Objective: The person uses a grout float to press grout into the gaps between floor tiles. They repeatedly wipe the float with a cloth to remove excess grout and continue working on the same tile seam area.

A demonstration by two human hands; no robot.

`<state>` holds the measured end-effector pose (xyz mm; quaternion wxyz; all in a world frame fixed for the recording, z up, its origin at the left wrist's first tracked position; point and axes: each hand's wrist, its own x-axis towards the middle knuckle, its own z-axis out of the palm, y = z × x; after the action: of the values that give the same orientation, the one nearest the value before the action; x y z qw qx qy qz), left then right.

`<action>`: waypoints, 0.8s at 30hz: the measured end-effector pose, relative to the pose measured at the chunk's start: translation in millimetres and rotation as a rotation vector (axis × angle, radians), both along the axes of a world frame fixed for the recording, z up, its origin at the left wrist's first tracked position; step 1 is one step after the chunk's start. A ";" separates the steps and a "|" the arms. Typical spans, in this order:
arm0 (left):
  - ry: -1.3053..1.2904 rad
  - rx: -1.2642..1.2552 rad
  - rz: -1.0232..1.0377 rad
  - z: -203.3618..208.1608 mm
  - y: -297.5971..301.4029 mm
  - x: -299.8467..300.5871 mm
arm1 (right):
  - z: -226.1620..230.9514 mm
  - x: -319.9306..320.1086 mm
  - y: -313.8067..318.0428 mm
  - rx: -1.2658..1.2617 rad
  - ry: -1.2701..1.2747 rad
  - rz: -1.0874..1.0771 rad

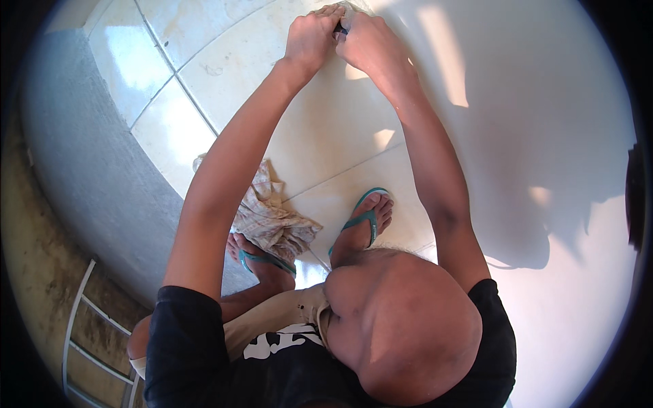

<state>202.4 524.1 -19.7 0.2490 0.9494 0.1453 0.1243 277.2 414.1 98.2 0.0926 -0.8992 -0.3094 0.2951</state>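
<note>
Both arms reach forward to the top edge of the picture, where my hands meet close to the pale wall. My left hand is closed, its fingers bent over toward the right one. Beside it my right hand is closed too, thumb side facing the left hand. A small dark thing shows in the gap between them; its kind cannot be made out. Something pale and whitish peeks out above the fingers, cut off by the picture's edge. Which hand grips which thing is hidden.
A crumpled checked cloth lies on the tiled floor by my feet, which wear teal flip-flops. A white wall rises at the right, a grey raised edge runs along the left. A metal ladder-like frame stands lower left.
</note>
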 end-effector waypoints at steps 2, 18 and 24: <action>-0.084 0.044 0.001 -0.3 0.6 -0.6 | 10.3 -1.4 9.4 -0.006 0.036 -0.046; -0.066 0.037 0.011 18.7 12.3 30.1 | 7.9 8.1 6.8 0.121 -0.055 -0.063; -0.109 0.143 -0.045 58.0 -31.6 -25.3 | 41.0 -36.0 -46.8 0.096 -0.174 -0.053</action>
<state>177.1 492.5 38.3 0.1907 0.9596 0.1008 0.1805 241.2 367.2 139.2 0.1160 -0.9239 -0.3060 0.1983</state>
